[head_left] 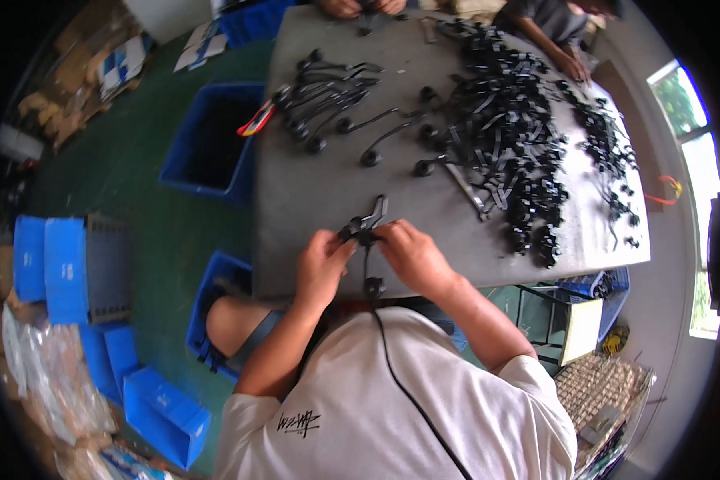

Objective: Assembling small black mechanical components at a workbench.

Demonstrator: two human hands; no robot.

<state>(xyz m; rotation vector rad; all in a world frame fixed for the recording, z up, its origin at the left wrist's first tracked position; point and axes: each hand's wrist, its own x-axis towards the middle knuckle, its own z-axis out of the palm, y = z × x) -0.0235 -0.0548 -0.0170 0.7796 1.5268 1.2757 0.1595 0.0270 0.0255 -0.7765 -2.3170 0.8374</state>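
Observation:
Both my hands meet at the near edge of a grey table [312, 192]. My left hand [322, 262] and my right hand [412, 254] pinch a small black part [363, 230] between them, with a thin black strap hanging from it down to a round black end [374, 286]. A flat black strip sticks up from the part toward the table's middle. Beyond my hands lie several black stalks with round ends [324, 100], and to the right a large heap of black clips and straps [508, 136].
A metal tool [466, 186] lies beside the heap. Blue bins stand on the green floor: one by the table's left side [208, 140], others at left [64, 268]. Other people's hands work at the far edge [360, 6] and far right [572, 66].

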